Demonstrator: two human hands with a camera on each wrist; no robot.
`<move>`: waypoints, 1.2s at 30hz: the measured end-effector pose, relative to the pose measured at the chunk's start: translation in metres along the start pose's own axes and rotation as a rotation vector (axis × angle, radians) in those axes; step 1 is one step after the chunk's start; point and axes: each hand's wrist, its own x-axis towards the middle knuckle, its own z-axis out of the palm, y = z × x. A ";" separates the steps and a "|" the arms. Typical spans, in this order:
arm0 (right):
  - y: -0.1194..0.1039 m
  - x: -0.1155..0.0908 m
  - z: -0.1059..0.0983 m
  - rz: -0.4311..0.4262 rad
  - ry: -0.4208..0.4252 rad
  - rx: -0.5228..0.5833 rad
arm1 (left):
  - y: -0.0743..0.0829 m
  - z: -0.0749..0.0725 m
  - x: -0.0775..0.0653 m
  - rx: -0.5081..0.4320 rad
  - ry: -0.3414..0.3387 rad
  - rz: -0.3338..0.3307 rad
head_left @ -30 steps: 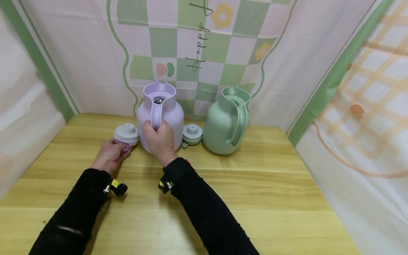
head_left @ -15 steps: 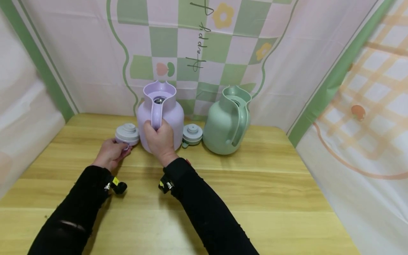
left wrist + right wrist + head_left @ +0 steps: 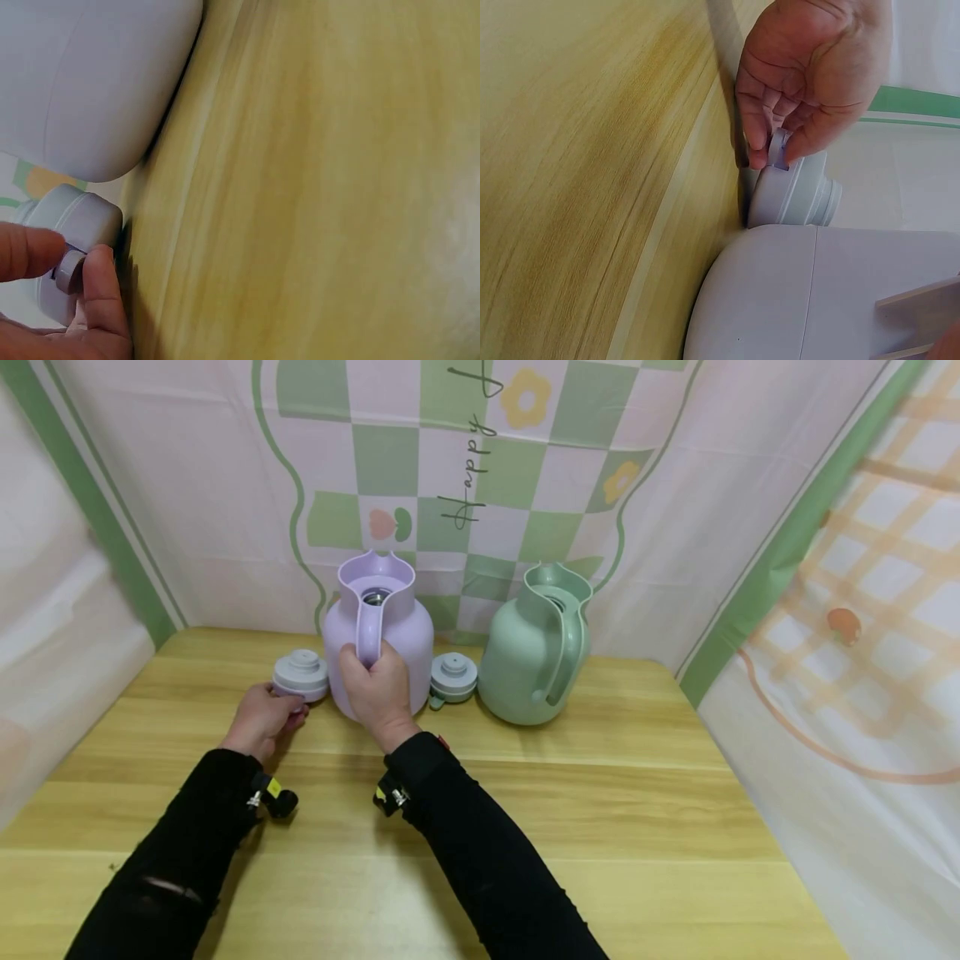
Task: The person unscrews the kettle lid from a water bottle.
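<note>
My left hand [image 3: 258,722] pinches the small tab [image 3: 70,271] of a pale grey and lilac jug lid [image 3: 302,668] between thumb and fingers. That lid sits on the table, at the left of a lilac vacuum jug [image 3: 414,647]. Around the lower part of the jug's handle [image 3: 368,631] my right hand [image 3: 375,689] is wrapped. The jug stands upright with its mouth uncovered. From the right wrist view, the left hand [image 3: 802,75] is seen at the lid's tab, while only a bit of the right hand [image 3: 946,341] shows by the handle.
A green jug [image 3: 517,668], also without its lid, stands to the right. Between the jugs lies a second grey lid [image 3: 453,672] with a green tab. The wooden table [image 3: 585,827] ends at a printed cloth backdrop [image 3: 450,468] behind the jugs.
The lid's tab has turned slightly at my left fingers and is now more hidden in the head view. My right hand and both jugs have stayed put.
</note>
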 end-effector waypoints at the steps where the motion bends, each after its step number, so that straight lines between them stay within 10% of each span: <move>1: 0.000 0.000 0.000 0.000 -0.001 0.000 | 0.000 0.000 0.000 0.007 -0.002 0.007; 14: 0.002 -0.001 0.000 0.003 -0.027 0.009 | -0.005 0.005 0.001 0.100 0.014 0.127; 36: 0.001 0.000 0.000 0.005 -0.024 0.011 | -0.010 0.004 0.006 0.270 0.062 0.115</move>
